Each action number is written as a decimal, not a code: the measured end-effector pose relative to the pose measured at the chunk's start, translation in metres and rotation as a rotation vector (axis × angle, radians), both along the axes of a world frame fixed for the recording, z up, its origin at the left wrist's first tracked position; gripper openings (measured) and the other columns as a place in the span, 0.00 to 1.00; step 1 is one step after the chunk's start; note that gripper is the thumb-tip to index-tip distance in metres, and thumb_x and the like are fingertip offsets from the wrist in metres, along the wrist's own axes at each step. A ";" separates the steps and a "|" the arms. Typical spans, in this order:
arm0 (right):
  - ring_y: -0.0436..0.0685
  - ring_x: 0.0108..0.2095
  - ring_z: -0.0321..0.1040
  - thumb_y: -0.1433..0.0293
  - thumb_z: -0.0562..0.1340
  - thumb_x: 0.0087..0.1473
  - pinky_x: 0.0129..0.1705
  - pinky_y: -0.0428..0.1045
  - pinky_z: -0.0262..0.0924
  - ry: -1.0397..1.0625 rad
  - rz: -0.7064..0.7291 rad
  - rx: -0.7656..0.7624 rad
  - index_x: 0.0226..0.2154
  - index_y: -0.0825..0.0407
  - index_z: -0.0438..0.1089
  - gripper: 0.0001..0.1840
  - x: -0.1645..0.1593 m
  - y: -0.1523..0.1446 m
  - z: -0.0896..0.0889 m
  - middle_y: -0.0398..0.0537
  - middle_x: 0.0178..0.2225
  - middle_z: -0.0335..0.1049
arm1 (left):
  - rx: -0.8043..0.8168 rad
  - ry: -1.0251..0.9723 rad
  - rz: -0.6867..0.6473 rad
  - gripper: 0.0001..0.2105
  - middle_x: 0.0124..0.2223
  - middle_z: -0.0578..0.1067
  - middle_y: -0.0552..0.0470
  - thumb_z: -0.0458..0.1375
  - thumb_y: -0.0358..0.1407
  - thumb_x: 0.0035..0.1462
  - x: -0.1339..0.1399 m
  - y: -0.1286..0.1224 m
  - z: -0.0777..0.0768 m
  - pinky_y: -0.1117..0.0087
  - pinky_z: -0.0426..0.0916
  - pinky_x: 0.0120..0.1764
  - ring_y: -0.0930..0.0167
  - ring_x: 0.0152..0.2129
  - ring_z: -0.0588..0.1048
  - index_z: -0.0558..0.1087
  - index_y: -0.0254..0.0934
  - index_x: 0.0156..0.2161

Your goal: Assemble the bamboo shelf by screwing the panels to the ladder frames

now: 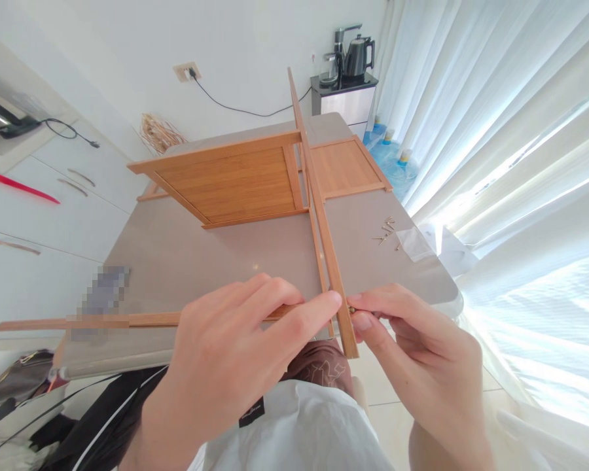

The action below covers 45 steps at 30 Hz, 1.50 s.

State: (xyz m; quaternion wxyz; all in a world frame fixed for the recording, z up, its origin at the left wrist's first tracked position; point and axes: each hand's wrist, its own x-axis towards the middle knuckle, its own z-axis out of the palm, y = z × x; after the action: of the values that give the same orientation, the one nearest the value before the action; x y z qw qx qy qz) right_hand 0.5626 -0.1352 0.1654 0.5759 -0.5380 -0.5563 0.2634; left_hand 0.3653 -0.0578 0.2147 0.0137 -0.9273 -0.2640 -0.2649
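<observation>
My left hand is closed around a long, thin wooden rail that runs out to the left. Its index fingertip presses against the side of a wooden post. On the post's other side, my right hand pinches a small brass-coloured screw between thumb and fingertips, with the screw's end at the wood. A framed wooden panel joins the post farther back and stands tilted over the table. How deep the screw sits cannot be made out.
Several loose screws and a clear plastic bag lie on the grey table at right. Another wooden panel lies flat behind. A kettle stands on a cabinet at the back; curtains hang at right.
</observation>
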 end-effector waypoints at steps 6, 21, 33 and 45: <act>0.48 0.36 0.72 0.77 0.66 0.61 0.35 0.44 0.67 -0.039 -0.013 0.011 0.44 0.41 0.77 0.14 0.001 0.000 0.002 0.40 0.38 0.75 | -0.047 -0.042 0.012 0.13 0.36 0.79 0.59 0.62 0.30 0.66 0.000 -0.001 0.002 0.70 0.65 0.33 0.76 0.29 0.75 0.74 0.45 0.53; 0.45 0.33 0.70 0.74 0.66 0.63 0.34 0.42 0.68 -0.017 -0.058 -0.020 0.45 0.38 0.78 0.13 -0.005 -0.003 0.003 0.38 0.37 0.74 | -0.004 -0.074 -0.032 0.16 0.40 0.81 0.59 0.61 0.24 0.63 0.000 -0.002 0.000 0.71 0.64 0.34 0.77 0.31 0.75 0.76 0.44 0.53; 0.45 0.31 0.71 0.71 0.69 0.60 0.31 0.40 0.68 0.009 -0.203 -0.024 0.42 0.38 0.79 0.10 -0.005 -0.008 0.010 0.37 0.34 0.76 | 0.035 -0.083 0.007 0.18 0.40 0.81 0.58 0.64 0.26 0.62 0.000 -0.004 -0.005 0.71 0.64 0.34 0.75 0.30 0.76 0.76 0.48 0.53; 0.49 0.41 0.75 0.74 0.63 0.64 0.42 0.45 0.72 0.096 -0.052 -0.030 0.56 0.31 0.74 0.24 -0.010 -0.024 -0.003 0.38 0.46 0.79 | 0.083 -0.035 0.025 0.18 0.38 0.81 0.60 0.62 0.26 0.63 0.004 -0.004 -0.003 0.69 0.64 0.33 0.73 0.31 0.77 0.75 0.48 0.54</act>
State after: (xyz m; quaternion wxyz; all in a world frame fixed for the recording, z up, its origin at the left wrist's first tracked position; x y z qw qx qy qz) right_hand 0.5526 -0.1595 0.1625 0.6003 -0.5477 -0.5100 0.2822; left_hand 0.3692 -0.0618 0.2117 0.0510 -0.9179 -0.2645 -0.2914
